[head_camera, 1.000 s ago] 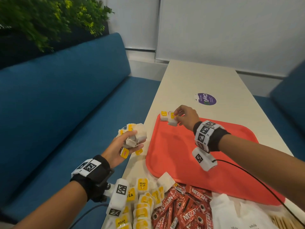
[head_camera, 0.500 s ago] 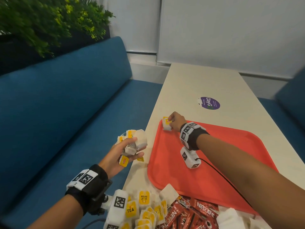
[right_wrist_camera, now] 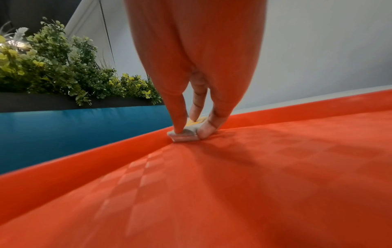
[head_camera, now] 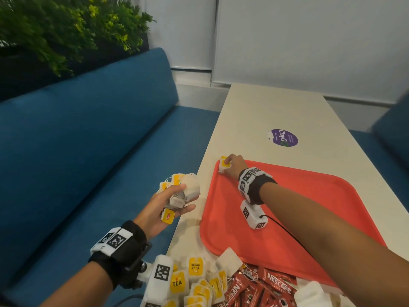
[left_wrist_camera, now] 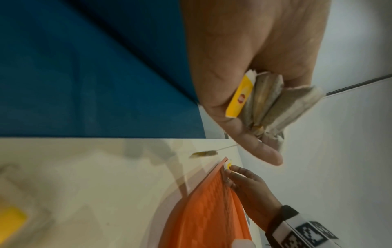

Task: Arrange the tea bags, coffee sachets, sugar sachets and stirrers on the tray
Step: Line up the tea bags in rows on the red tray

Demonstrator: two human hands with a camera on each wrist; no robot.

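A red tray (head_camera: 309,218) lies on the cream table. At its far left corner my right hand (head_camera: 232,166) pinches a small stack of tea bags (head_camera: 224,165) with yellow tags; in the right wrist view the fingertips (right_wrist_camera: 179,127) press the stack (right_wrist_camera: 186,134) down on the tray floor (right_wrist_camera: 233,184) against the rim. My left hand (head_camera: 174,202) hovers left of the tray beyond the table edge, gripping a bunch of tea bags (head_camera: 183,189), seen edge-on in the left wrist view as tea bags (left_wrist_camera: 271,104). Loose tea bags (head_camera: 194,282) and red coffee sachets (head_camera: 265,286) are piled at the near edge.
White sugar sachets (head_camera: 314,295) lie at the bottom right, overlapping the tray's near edge. A purple sticker (head_camera: 283,137) marks the table beyond the tray. A blue bench (head_camera: 88,162) runs along the left, with green plants (head_camera: 55,29) behind it.
My right hand has carried its tea bags from above the tray's far rim down into the far left corner. The left hand has stayed put with its bunch.
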